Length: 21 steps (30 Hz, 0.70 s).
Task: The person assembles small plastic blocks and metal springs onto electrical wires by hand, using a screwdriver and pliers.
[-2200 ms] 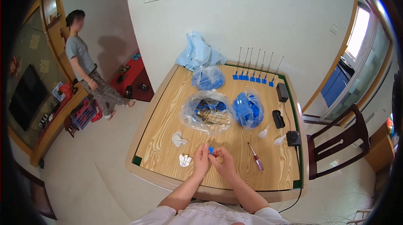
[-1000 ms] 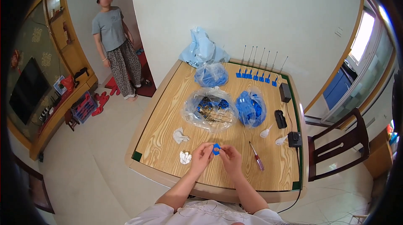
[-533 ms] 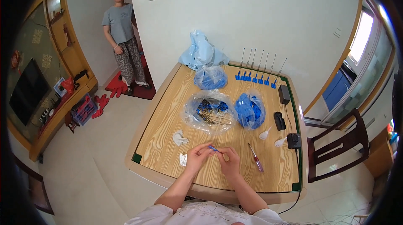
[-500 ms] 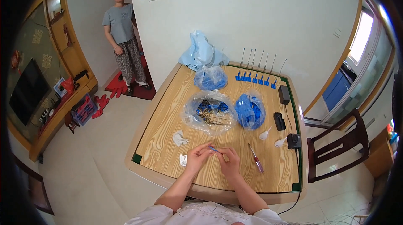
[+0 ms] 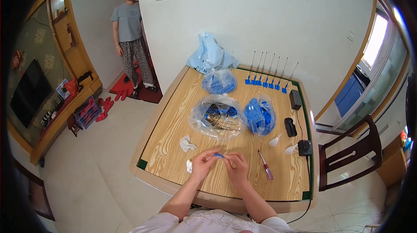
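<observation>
Fingertips of both my hands pinch one small blue plastic piece (image 5: pixel 219 155) just above the near edge of the light wooden table (image 5: pixel 169 124). Left hand (image 5: pixel 202 165) grips its left end, right hand (image 5: pixel 236 168) its right end. Piece looks slim and short; finer shape too small to tell. Red-handled screwdriver (image 5: pixel 265 170) lies just right of my right hand. Crumpled white scrap (image 5: pixel 187 144) lies near my left hand.

A red-handled screwdriver (image 5: pixel 266 168) lies on the wooden table (image 5: pixel 169 128) — clear bag (image 5: pixel 217 116) beyond it.
</observation>
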### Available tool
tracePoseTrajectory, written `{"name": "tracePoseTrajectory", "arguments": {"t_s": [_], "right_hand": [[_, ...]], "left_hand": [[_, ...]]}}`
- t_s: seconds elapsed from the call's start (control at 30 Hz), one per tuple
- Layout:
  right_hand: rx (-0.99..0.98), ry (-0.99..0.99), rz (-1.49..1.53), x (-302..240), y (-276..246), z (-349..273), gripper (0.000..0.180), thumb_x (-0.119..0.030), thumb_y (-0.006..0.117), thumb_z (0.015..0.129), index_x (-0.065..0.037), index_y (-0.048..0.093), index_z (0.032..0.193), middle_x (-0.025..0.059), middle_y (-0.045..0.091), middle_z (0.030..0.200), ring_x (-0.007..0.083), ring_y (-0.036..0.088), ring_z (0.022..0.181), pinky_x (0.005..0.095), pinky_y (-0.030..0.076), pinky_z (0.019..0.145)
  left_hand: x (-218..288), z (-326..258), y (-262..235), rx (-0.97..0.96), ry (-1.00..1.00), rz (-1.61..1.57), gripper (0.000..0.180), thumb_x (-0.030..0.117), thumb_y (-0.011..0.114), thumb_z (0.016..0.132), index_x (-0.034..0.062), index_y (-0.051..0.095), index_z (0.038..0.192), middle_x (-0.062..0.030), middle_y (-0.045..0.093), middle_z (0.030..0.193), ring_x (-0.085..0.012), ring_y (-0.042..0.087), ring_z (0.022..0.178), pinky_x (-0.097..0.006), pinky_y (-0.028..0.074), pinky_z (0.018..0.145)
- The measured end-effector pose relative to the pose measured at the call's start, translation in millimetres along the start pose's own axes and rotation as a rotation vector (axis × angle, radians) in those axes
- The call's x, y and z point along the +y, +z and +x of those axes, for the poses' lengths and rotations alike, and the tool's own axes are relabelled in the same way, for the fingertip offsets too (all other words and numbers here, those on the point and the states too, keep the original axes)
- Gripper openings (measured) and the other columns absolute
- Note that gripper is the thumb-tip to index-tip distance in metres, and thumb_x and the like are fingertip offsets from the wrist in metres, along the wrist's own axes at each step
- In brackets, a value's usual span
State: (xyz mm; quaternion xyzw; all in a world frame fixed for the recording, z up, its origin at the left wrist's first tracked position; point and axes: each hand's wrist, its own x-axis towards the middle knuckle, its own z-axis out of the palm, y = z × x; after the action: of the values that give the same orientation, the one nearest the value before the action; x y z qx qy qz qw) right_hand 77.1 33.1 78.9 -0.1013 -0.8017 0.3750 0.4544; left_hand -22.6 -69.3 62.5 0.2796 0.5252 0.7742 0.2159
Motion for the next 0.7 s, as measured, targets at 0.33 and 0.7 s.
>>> {"name": "tracePoseTrajectory", "arguments": {"t_s": [0.33,0.7], "right_hand": [[-0.081,0.260,-0.042,47,10,-20,0.017,0.003,0.059,0.079,-0.003,0.060,0.095,0.0076,0.057,0.084,0.0166,0.055,0.074,0.0266,0.045,0.067],[-0.162,0.318,-0.058,66,10,-33,0.012,0.000,0.056,0.082,-0.003,0.060,0.092,0.0099,0.054,0.080,0.0196,0.057,0.069,0.0279,0.046,0.062]], "left_hand": [[67,108,-205,0.527,0.150,0.618,0.017,0.012,0.065,0.079,-0.0022,0.067,0.089,-0.0022,0.061,0.063,-0.0069,0.053,0.056,-0.024,0.044,0.053],[119,138,-242,0.692,0.328,1.099,0.014,0.014,0.067,0.077,0.0014,0.068,0.083,-0.0098,0.066,0.068,-0.0141,0.061,0.060,-0.028,0.048,0.057]]}}
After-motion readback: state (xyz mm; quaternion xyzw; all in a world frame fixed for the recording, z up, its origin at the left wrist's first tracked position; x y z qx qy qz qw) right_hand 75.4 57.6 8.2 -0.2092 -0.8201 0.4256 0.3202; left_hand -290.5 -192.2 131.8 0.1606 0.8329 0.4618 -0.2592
